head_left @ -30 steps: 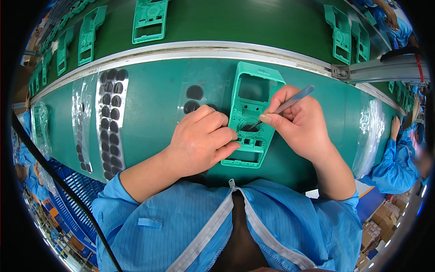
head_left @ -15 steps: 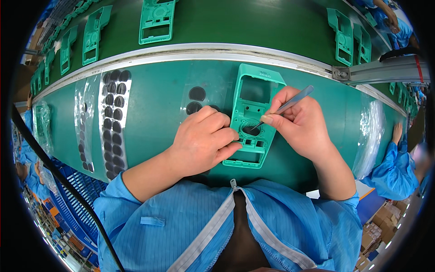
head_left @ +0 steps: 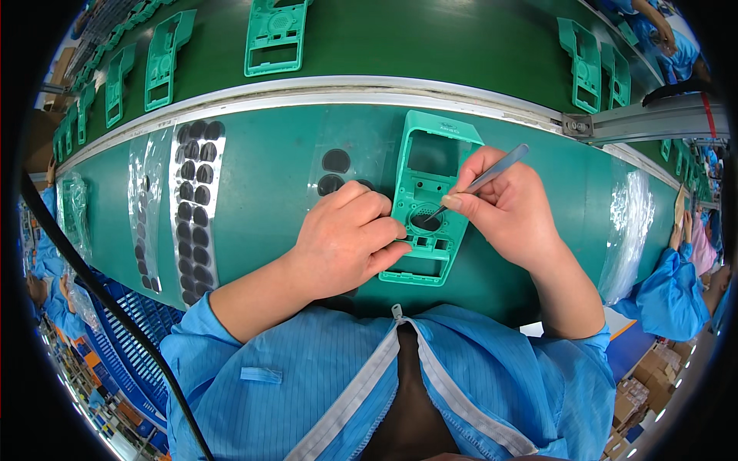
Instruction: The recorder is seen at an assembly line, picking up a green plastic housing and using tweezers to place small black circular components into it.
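A green plastic housing (head_left: 445, 154) with rectangular windows lies in front of me. My left hand (head_left: 346, 238) is closed on its left edge, with the fingertips near the round grille. Pinched in my right hand (head_left: 507, 203) is a pair of metal tweezers (head_left: 492, 170), slanting down to the left. Their tip touches, or hovers just over, a dark round mesh disc (head_left: 425, 222) at the grille; I cannot tell which. Left of the housing, a clear sheet (head_left: 361, 127) carries a few black discs (head_left: 335, 160), one partly hidden behind my left hand.
Farther left lie a strip of black discs (head_left: 201, 194) and a clear, mostly used strip (head_left: 146, 211). Clear plastic sheets (head_left: 632, 230) are at the right. Beyond a metal rail (head_left: 369, 84), a green belt (head_left: 430, 46) carries more housings (head_left: 274, 38). Co-workers' blue sleeves (head_left: 667, 296) show at the right.
The housings on the belt have shifted slightly to the right. My hands, the tweezers and the housing look almost unmoved. At the far right, a co-worker's arms have moved.
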The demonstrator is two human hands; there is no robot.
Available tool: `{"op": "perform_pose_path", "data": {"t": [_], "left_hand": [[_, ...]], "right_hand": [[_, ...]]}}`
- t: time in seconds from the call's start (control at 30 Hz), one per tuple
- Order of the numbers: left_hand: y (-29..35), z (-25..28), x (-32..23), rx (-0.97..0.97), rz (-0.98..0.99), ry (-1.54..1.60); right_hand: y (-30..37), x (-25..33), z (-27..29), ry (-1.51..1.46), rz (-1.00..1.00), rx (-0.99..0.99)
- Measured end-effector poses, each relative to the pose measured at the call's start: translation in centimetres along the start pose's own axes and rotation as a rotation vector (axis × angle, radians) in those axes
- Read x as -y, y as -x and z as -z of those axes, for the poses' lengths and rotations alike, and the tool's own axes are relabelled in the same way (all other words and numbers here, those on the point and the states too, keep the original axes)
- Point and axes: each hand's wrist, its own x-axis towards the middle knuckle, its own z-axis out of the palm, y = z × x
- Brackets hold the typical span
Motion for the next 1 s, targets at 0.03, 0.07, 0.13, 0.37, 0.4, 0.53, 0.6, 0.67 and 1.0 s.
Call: {"op": "perform_pose_path", "data": {"t": [0.03,0.07,0.13,0.37,0.4,0.53,0.6,0.67,1.0], "left_hand": [[-0.02,0.00,-0.03,-0.008,0.007,0.004],[-0.03,-0.01,-0.04,-0.008,0.007,0.004],[-0.02,-0.03,-0.03,-0.009,0.008,0.002],[0.03,0.07,-0.02,0.010,0.003,0.007],[0.05,0.11,0.01,0.022,-0.001,0.004],[0.07,0.10,0.07,0.044,-0.008,-0.011],[0.06,0.03,0.05,0.041,-0.005,-0.010],[0.03,0.00,0.02,0.038,-0.004,-0.008],[-0.15,0.04,-0.13,0.059,0.003,-0.031]], "right_hand": [[0.00,0.00,-0.02,0.000,0.000,0.000],[0.00,-0.01,-0.04,0.001,0.001,-0.003],[-0.01,-0.02,-0.08,0.001,0.002,-0.007],[-0.06,-0.10,-0.14,0.004,0.005,-0.011],[-0.05,-0.10,-0.18,0.002,0.012,-0.011],[-0.12,-0.42,-0.61,-0.046,0.067,-0.081],[-0.08,-0.44,-0.59,-0.034,0.069,-0.085],[-0.06,-0.50,-0.61,-0.039,0.076,-0.088],[0.08,-0.33,-0.57,-0.037,0.078,-0.079]]}}
